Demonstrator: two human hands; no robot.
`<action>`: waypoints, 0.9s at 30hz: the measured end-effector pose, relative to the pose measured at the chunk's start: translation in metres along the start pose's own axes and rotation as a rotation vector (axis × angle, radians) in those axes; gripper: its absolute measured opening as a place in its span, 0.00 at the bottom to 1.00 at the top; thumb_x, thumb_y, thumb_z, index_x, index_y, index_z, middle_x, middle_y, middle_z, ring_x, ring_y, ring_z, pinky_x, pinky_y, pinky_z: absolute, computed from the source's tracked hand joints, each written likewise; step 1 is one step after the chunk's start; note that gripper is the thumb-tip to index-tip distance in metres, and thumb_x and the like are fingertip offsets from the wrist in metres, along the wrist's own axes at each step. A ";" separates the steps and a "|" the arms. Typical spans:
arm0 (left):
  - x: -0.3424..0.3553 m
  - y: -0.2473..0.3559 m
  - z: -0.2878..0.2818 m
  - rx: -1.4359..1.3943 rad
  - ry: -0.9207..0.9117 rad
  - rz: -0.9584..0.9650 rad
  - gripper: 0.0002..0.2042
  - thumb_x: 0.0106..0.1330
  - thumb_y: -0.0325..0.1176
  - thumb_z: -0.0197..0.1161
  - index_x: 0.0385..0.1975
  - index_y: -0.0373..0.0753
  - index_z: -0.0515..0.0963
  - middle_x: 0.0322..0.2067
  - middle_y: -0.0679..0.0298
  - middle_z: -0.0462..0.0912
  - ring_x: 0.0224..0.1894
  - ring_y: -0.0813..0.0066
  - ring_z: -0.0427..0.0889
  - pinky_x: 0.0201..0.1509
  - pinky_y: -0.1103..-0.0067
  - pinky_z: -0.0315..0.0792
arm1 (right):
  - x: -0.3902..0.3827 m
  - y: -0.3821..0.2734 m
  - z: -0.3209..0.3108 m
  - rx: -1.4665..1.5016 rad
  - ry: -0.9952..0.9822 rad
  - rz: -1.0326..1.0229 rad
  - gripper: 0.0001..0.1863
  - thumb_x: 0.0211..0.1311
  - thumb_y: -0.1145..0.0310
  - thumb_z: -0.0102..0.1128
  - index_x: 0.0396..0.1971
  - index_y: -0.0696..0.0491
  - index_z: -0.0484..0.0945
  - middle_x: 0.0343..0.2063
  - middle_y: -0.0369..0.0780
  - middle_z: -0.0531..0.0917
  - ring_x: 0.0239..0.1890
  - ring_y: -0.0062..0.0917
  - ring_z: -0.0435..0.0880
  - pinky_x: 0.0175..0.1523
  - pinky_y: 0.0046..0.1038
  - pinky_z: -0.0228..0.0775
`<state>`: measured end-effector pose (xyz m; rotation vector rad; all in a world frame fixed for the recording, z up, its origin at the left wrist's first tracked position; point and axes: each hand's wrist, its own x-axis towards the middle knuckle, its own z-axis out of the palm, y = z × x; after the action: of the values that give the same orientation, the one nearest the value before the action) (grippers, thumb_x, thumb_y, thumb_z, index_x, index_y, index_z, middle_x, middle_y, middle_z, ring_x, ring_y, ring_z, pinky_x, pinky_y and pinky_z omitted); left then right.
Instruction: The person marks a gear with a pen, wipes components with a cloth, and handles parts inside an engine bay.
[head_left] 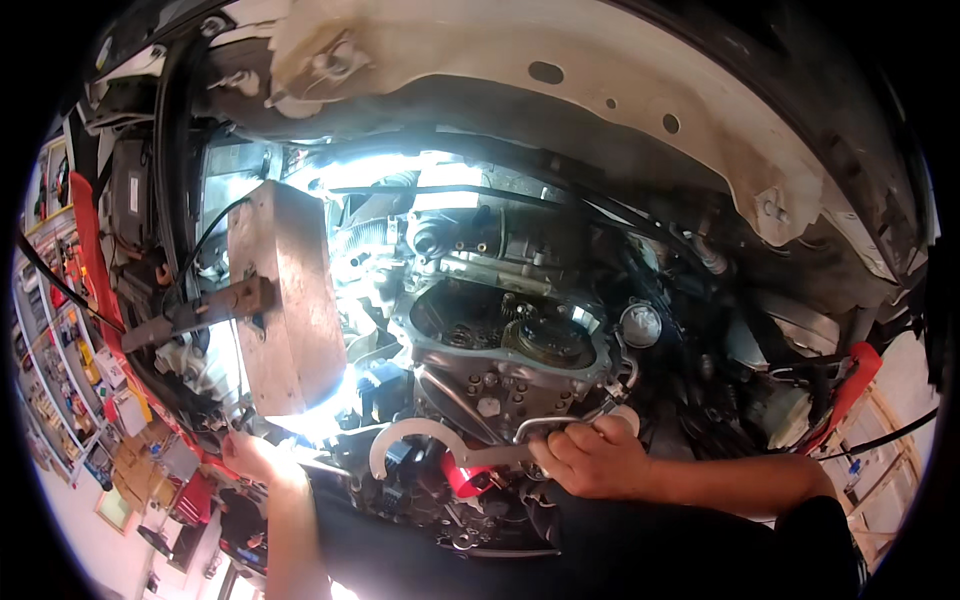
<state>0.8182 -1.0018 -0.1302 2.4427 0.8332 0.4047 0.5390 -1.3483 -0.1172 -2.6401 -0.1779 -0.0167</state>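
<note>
My right hand (595, 457) is closed around the handle of a flat metal hook spanner (412, 430). Its curved, C-shaped end points left, in front of the engine. Just under the curve sits a red cylindrical part (464, 477). Behind the spanner lies the opened engine (488, 385), a round gear (548, 340) showing in its cavity. At the lower left, my left hand (255, 458) is at the engine bay's edge, below a wooden block (285, 300). Strong light washes over it, and its fingers are too unclear to show what they touch.
A metal bar (200, 310) juts left from the wooden block. Overhead hangs a pale body panel (560, 60) with holes. Red supports (850, 390) stand at both sides. Hoses and cables (600, 205) cross the bay. Shelves of tools (60, 380) are at the far left.
</note>
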 end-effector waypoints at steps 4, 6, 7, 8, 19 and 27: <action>0.001 0.000 -0.004 0.072 0.024 -0.029 0.18 0.62 0.38 0.56 0.43 0.28 0.77 0.40 0.50 0.80 0.39 0.63 0.78 0.45 0.69 0.71 | -0.006 0.008 0.007 -0.043 -0.037 -0.103 0.08 0.52 0.63 0.55 0.31 0.48 0.79 0.30 0.29 0.73 0.35 0.19 0.70 0.37 0.24 0.55; 0.010 -0.007 -0.007 0.087 0.010 -0.037 0.18 0.62 0.39 0.57 0.43 0.29 0.77 0.41 0.51 0.80 0.39 0.64 0.78 0.45 0.69 0.70 | -0.002 0.009 0.005 0.014 -0.084 -0.120 0.07 0.52 0.63 0.55 0.28 0.48 0.78 0.30 0.29 0.73 0.34 0.19 0.69 0.36 0.23 0.54; 0.012 -0.010 -0.008 0.073 0.010 -0.040 0.19 0.62 0.39 0.57 0.44 0.29 0.77 0.42 0.51 0.80 0.40 0.64 0.78 0.45 0.69 0.70 | 0.001 0.010 0.005 0.020 -0.081 -0.119 0.07 0.52 0.63 0.55 0.28 0.48 0.78 0.30 0.29 0.73 0.34 0.19 0.69 0.36 0.23 0.54; 0.013 -0.011 -0.009 0.059 0.010 -0.044 0.19 0.62 0.40 0.57 0.45 0.30 0.77 0.43 0.52 0.80 0.40 0.63 0.78 0.45 0.69 0.70 | 0.004 0.013 0.005 0.074 -0.048 -0.132 0.07 0.52 0.63 0.56 0.28 0.48 0.77 0.30 0.30 0.74 0.33 0.19 0.69 0.36 0.23 0.54; -0.028 0.023 -0.001 -0.085 0.039 -0.002 0.18 0.63 0.39 0.56 0.47 0.33 0.76 0.44 0.54 0.78 0.41 0.66 0.77 0.50 0.74 0.68 | 0.004 0.067 -0.049 0.750 -0.259 0.034 0.08 0.50 0.67 0.61 0.31 0.51 0.76 0.30 0.34 0.77 0.30 0.23 0.80 0.30 0.26 0.71; -0.120 0.121 -0.006 -0.271 -0.321 0.594 0.09 0.66 0.28 0.49 0.40 0.36 0.75 0.30 0.64 0.71 0.31 0.76 0.69 0.40 0.76 0.66 | -0.023 0.097 -0.077 1.393 -0.202 0.736 0.05 0.62 0.76 0.58 0.36 0.58 0.80 0.19 0.37 0.79 0.13 0.19 0.74 0.19 0.20 0.67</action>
<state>0.7817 -1.1572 -0.0699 2.3662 -0.0913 0.2947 0.5307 -1.4722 -0.0968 -1.1838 0.5375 0.4446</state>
